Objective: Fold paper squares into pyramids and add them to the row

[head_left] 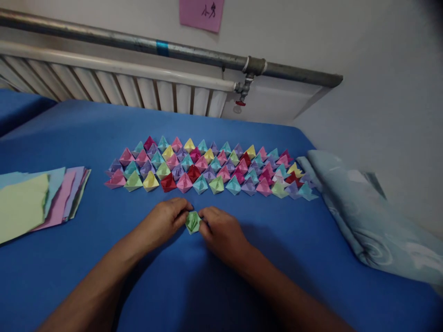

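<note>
A small green folded paper boat point(193, 222) is held between my two hands, low over the blue surface. My left hand point(168, 219) pinches its left side between thumb and fingers. On the opposite side my right hand point(223, 230) grips it the same way, fingers curled. The boat's opening faces up and shows creased folds inside. Just beyond my hands stand several rows of similar folded paper boats point(184, 183) in pink, teal, yellow, purple, red and green, set close together.
Stacked coloured paper sheets point(22, 207) lie at the left. A rolled pale blue blanket point(367, 226) rests along the right side of the blue surface point(86, 286). Behind it are a white radiator point(145, 92), a metal pipe point(207, 56) with a red-handled valve point(240, 103), and a wall.
</note>
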`<state>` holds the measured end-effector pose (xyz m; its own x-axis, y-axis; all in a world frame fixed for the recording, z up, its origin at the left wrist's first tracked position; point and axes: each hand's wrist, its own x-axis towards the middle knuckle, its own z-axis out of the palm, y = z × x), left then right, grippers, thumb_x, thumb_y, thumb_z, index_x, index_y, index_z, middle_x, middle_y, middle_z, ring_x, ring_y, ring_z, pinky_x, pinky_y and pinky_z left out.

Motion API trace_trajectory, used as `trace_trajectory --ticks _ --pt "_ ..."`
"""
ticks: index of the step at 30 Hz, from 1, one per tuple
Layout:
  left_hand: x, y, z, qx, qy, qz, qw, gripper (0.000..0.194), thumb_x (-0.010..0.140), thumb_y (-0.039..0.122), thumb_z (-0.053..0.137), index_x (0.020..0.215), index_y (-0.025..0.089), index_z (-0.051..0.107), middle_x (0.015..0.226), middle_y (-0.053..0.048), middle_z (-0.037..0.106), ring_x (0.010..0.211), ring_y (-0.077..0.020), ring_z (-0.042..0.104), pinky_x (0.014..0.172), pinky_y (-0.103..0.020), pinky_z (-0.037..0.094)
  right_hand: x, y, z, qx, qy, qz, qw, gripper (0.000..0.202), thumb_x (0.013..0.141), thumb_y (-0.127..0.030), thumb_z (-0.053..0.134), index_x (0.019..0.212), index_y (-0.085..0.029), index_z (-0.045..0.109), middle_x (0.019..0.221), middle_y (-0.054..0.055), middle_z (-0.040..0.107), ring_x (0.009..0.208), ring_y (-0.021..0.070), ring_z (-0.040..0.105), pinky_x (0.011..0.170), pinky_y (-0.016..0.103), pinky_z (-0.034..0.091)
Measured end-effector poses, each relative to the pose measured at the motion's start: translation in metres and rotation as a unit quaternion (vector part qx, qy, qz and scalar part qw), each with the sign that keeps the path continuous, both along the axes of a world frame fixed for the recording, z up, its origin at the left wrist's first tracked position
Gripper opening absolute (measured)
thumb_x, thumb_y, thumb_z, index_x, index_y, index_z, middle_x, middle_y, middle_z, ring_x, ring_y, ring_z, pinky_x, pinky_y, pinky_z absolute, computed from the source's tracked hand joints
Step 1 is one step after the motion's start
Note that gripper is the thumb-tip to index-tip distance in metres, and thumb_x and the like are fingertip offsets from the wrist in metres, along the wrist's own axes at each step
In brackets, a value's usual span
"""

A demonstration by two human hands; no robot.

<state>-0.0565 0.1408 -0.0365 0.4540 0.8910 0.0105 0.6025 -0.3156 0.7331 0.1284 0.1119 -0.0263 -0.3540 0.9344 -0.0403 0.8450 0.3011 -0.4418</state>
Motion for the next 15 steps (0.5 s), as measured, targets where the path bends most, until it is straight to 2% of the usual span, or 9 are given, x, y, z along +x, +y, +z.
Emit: trace_trajectory --ticks 6,12,15 --pt "0.002 0.001 0.003 0.002 0.008 0.004 1.000 0.014 0.083 0.018 0.049 0.089 0.020 0.062 0.083 -0.001 0.066 0.078 -0.0157 0.062 0.071 -0.027 0.046 0.004 0.002 0.000 -0.008 0.040 0.003 0.999 0.019 0.087 -0.013 0.049 0.095 -0.018 0.065 0.088 0.004 0.068 0.080 0.0170 0.060 0.072 0.027 0.039" --pt "0.002 -0.005 0.014 -0.091 0.004 0.007 0.996 0.015 0.079 0.026 0.058 0.091 0.019 0.062 0.076 0.002 0.058 0.062 -0.0115 0.053 0.057 -0.023 0.041 0.002 0.003 0.001 -0.024 0.045 0.003 0.999 0.014 0.088 -0.012 0.050 0.090 -0.017 0.063 0.084 0.003 0.065 0.077 0.0160 0.058 0.070 0.027 0.038" --pt "0.003 -0.005 0.016 -0.104 0.012 0.016 0.994 0.014 0.074 0.026 0.061 0.087 0.019 0.061 0.073 0.003 0.056 0.060 -0.0113 0.050 0.055 -0.023 0.038 0.001 0.003 0.002 -0.022 0.040 0.000 0.999 0.013 0.087 -0.012 0.051 0.087 -0.018 0.063 0.080 0.002 0.064 0.074 0.0156 0.057 0.068 0.027 0.036"
